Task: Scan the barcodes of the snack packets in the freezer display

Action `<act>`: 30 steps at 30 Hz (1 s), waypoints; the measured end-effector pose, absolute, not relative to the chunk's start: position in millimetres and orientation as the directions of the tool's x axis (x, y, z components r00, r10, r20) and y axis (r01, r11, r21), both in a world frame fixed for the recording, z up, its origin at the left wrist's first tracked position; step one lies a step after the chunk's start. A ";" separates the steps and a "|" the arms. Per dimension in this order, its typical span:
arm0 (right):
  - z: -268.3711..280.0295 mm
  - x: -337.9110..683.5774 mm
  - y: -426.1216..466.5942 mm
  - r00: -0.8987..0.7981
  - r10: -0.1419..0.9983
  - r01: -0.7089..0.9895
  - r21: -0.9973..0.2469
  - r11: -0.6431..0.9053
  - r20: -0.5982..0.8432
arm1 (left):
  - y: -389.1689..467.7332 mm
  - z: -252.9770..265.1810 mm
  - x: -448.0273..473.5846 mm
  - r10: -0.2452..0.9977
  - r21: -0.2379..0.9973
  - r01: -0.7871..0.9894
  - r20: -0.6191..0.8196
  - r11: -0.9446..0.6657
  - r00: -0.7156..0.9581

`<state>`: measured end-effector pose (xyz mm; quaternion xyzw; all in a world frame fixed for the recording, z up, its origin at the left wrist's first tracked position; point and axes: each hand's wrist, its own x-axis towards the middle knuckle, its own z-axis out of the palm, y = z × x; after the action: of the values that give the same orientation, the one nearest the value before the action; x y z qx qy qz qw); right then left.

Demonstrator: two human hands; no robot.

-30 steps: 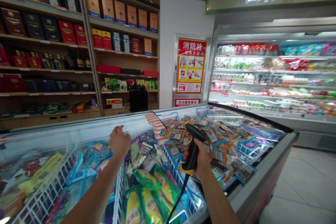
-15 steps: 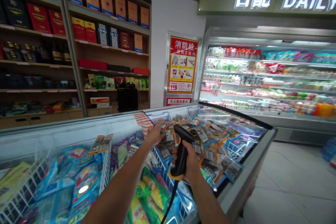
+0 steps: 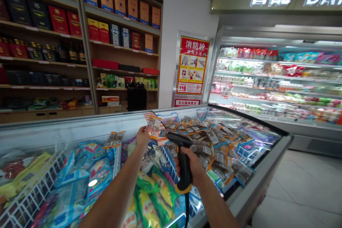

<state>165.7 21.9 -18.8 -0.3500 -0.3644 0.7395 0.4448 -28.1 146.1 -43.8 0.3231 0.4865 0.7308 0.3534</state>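
Note:
My left hand (image 3: 143,136) is closed on the edge of a small orange-edged packet (image 3: 155,127), lifted above the chest freezer. My right hand (image 3: 190,164) is wrapped around the grip of a black and yellow barcode scanner (image 3: 184,165). The scanner's head points left, toward the packet, with a gap between them. Its cable (image 3: 187,206) hangs down out of the frame. Right of the scanner lies a heap of similar packets (image 3: 213,142) in a wire basket. One more packet (image 3: 114,139) rests alone on a white wire divider at the left.
The freezer rim (image 3: 269,164) runs along the right. Green and yellow bags (image 3: 157,199) and blue bags (image 3: 77,171) fill other sections, split by a white wire divider (image 3: 40,185). Behind are shelves of boxes (image 3: 120,25) and a lit refrigerated display (image 3: 275,78).
My left hand has come up and left from the heap with a packet in it. The scanner is now more upright, still in my right hand. The view has turned slightly left.

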 end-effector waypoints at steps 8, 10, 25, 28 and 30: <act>-18.4 168.7 24.2 -0.341 0.919 -0.439 -0.831 -0.342 -0.198 | 148.2 -44.8 -36.1 0.747 0.966 0.015 0.209 -0.258 -0.631; -14.9 170.6 25.0 -0.288 0.939 -0.502 -0.806 -0.313 -0.185 | 146.0 -44.0 -41.1 0.691 0.966 0.180 0.260 -0.188 -0.674; -9.4 169.9 56.1 -0.052 0.997 -0.559 -0.825 -0.082 -0.064 | 95.5 -25.5 -87.6 0.567 0.690 0.675 0.456 0.262 -0.686; -8.5 170.1 59.1 -0.035 0.998 -0.558 -0.827 -0.069 -0.060 | 96.0 -22.6 -77.5 0.530 0.564 0.788 0.602 0.248 -0.597; -9.8 172.1 58.1 -0.027 0.998 -0.560 -0.826 -0.060 -0.054 | 102.4 -21.5 -61.4 0.606 0.499 0.847 0.622 0.183 -0.497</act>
<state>172.1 58.1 -9.8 -0.3433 -0.3189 0.6419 0.6070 -61.4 102.4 -21.5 0.4808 0.7554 0.4214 -0.1434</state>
